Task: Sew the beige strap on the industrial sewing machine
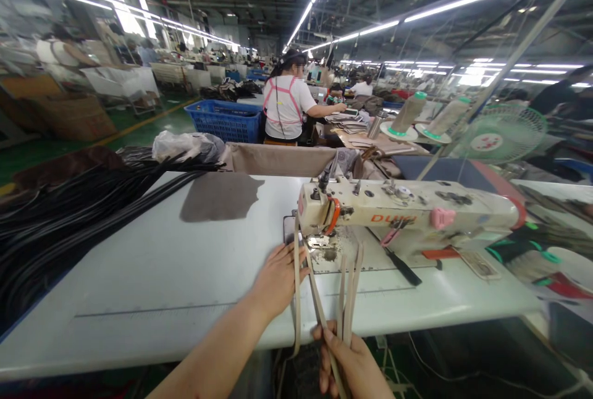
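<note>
My left hand (278, 278) lies flat on the white table (139, 269), its fingers stretched toward the needle area of a sewing machine (361, 207). One narrow beige strip (297, 300) runs down across that hand's fingers and hangs over the table's front edge. Another beige strip (315, 285) stretches from near the needle to my right hand (345, 359). That hand is closed around it in front of the edge. Several short strip ends (351, 294) stick up from the same grip. Exactly where the strips meet the presser foot is hard to make out.
A brown-grey leather-like piece (220, 198) lies at the table's back. Long black strips (83, 220) are heaped on the left. A black-handled tool (403, 266) rests by the machine. Thread cones (407, 115) and a fan (503, 133) stand behind; a co-worker (285, 102) sits ahead.
</note>
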Action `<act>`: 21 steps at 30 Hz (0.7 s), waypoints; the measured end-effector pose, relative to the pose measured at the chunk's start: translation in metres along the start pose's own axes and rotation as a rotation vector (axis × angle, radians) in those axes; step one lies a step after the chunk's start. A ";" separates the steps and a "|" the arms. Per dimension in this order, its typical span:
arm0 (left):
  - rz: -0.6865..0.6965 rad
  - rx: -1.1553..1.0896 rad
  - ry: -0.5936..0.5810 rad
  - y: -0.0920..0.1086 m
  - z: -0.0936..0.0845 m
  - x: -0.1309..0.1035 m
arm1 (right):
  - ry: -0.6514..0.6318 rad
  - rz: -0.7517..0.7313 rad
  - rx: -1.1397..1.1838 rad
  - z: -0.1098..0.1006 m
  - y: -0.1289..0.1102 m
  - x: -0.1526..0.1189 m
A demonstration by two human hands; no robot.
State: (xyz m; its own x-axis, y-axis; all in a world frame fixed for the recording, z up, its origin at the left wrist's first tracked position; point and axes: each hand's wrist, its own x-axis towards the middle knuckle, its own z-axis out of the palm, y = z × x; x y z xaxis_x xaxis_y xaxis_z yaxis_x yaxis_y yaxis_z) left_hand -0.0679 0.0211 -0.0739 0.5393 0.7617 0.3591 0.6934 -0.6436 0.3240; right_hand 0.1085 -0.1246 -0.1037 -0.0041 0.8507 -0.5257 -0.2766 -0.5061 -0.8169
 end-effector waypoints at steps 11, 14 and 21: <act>-0.003 0.044 -0.012 -0.001 0.004 0.000 | 0.015 0.000 0.023 -0.006 0.009 0.000; 0.001 0.055 -0.029 0.000 0.003 0.000 | 0.006 0.009 0.031 -0.005 0.009 -0.002; 0.008 0.070 -0.018 -0.001 0.004 0.000 | -0.037 0.021 0.020 -0.010 0.014 -0.003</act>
State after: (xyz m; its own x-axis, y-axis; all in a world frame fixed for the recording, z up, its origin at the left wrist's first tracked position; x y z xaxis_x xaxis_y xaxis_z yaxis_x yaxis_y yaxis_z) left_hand -0.0664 0.0219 -0.0776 0.5533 0.7580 0.3454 0.7204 -0.6436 0.2584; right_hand 0.1141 -0.1357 -0.1152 -0.0461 0.8446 -0.5335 -0.2952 -0.5217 -0.8004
